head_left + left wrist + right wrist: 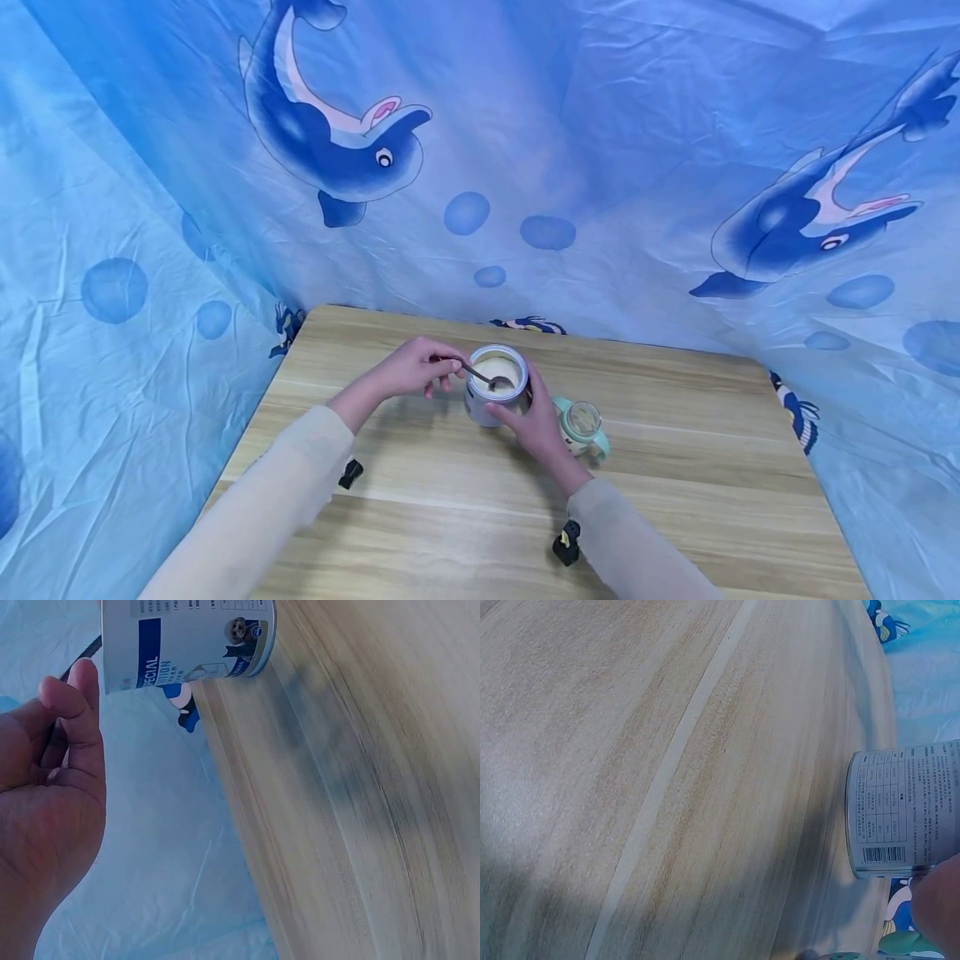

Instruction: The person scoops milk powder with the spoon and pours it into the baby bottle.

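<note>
A spoon with a dark handle is pinched between the thumb and fingers of my left hand. Its bowl reaches inside the rim of an open can, over the pale powder. My right hand grips the can from the right, thumb on the near side. In the left wrist view the can's label carries a blue stripe and animal pictures, with my left hand beside it. The right wrist view shows the can's printed table and barcode, with part of my right hand on it.
A mint-green handled cup with a clear top stands right of the can, close to my right hand. The wooden table is bordered by blue dolphin-print sheeting at the back and sides.
</note>
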The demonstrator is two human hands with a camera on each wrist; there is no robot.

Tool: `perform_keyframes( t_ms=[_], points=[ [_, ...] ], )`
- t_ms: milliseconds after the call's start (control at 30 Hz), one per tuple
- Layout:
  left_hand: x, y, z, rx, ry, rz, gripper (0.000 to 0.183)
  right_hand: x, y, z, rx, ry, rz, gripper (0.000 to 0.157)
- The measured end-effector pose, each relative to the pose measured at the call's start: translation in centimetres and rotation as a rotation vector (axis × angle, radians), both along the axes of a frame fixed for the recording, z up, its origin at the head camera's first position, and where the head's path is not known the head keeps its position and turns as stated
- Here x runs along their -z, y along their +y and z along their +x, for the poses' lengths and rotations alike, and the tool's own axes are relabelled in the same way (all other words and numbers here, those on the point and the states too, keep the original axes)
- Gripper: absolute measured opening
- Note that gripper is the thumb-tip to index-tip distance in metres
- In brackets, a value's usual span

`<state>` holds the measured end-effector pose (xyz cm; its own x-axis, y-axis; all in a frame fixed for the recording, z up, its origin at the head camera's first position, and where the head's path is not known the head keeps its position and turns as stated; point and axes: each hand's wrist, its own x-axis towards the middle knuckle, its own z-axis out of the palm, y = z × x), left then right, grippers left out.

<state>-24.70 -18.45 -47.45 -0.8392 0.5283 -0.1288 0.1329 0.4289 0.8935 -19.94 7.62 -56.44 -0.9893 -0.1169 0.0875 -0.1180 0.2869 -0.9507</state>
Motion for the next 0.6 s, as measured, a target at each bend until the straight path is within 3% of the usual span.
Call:
perform_keyframes(
  t_ms=[300,500,600],
  points=[
    [0.1,-0.3,-0.4,0.013,-0.047,0.006,0.028,0.0,-0.2,0.1,0.013,-0.003,0.005,0.102],
    [-0.3,-0.4,-0.8,0.007,-0.080,-0.006,0.025,-3.2,-0.8,1.5,0.005,-0.023,-0.007,0.100],
    [-0.6,-0.4,-0.9,0.010,-0.087,-0.013,0.024,-3.2,-0.8,1.5,-0.002,-0.031,0.002,0.101]
  ],
)
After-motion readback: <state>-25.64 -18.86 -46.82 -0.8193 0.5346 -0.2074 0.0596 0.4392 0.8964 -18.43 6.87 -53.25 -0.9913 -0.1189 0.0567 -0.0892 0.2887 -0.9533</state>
